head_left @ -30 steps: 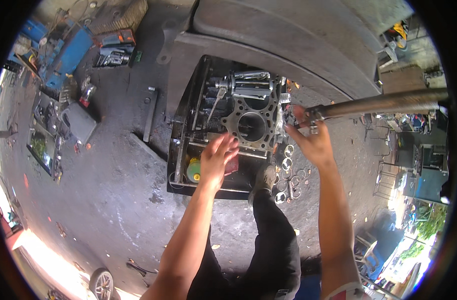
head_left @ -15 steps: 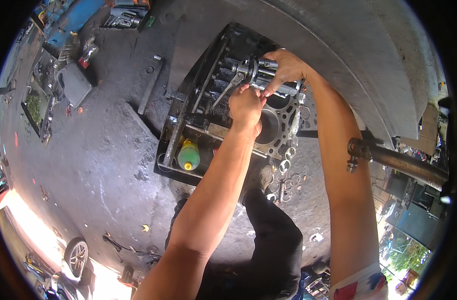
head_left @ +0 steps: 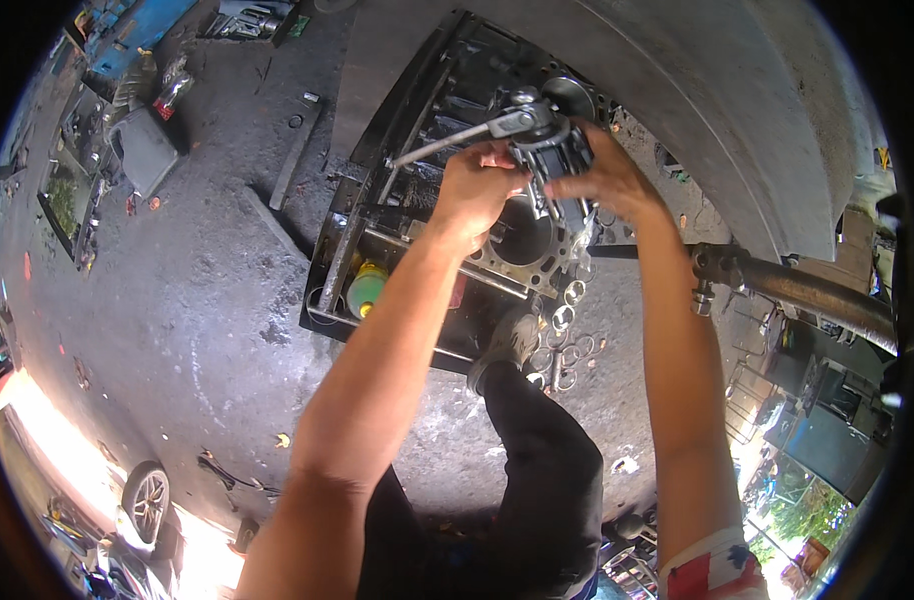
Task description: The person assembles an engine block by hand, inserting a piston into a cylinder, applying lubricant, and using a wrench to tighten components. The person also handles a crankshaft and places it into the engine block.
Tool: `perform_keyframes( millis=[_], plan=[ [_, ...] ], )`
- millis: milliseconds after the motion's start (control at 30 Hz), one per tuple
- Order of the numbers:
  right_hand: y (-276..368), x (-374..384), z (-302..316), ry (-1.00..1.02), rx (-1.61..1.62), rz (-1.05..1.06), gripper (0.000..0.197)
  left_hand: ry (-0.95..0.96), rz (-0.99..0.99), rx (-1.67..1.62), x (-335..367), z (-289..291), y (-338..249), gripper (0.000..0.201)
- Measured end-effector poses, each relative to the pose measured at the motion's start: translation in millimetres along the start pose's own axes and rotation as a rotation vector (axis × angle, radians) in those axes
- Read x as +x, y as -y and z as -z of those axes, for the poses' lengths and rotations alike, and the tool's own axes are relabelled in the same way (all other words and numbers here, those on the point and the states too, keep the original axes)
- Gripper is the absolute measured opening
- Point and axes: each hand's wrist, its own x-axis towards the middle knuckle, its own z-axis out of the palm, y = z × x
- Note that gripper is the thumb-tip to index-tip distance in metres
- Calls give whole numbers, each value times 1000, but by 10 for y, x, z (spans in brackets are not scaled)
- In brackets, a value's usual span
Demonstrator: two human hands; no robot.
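Between my hands is a dark steel cylinder hone (head_left: pixel 557 165), with long parallel bars below a round head. It tilts above the engine block (head_left: pixel 509 270), whose deck shows round bores. A wrench-like handle (head_left: pixel 459 140) sticks out left from the hone's head. My left hand (head_left: pixel 475 195) is closed, its fingertips against the hone's lower left side. My right hand (head_left: pixel 615 182) wraps the other side, thumb across the bars; its fingers are partly hidden behind the tool. The hone's lower end overlaps the near bore (head_left: pixel 527 238); I cannot tell whether it touches the block.
The block stands in a black metal frame (head_left: pixel 352 268) with a green, yellow-capped bottle (head_left: pixel 365 292). Metal rings (head_left: pixel 563 318) lie on the floor near my shoe (head_left: pixel 512 342). A steel bar (head_left: pixel 797 290) juts in at right. Flat bars (head_left: pixel 297 160) and a grey jug (head_left: pixel 147 150) lie left.
The hone has turned from lying sideways to a steeper tilt, held nearer to me. Its handle now points left, and a far bore has come into sight.
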Motion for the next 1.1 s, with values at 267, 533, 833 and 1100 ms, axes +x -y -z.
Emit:
perform_keyframes(
  millis=[267, 533, 833, 1100],
  plan=[
    [-342, -532, -622, -142, 631, 194, 90, 258, -107, 638, -146, 224, -189, 40],
    [-452, -549, -982, -281, 722, 303, 85, 381, -236, 1050, -143, 266, -382, 45],
    [-465, -571, -896, -258, 681, 283, 92, 469, -155, 1134, -67, 175, -441, 45],
    [-619, -759, -914, -210, 413, 476, 61, 501, -333, 1100, -225, 180, -378, 55]
  ],
)
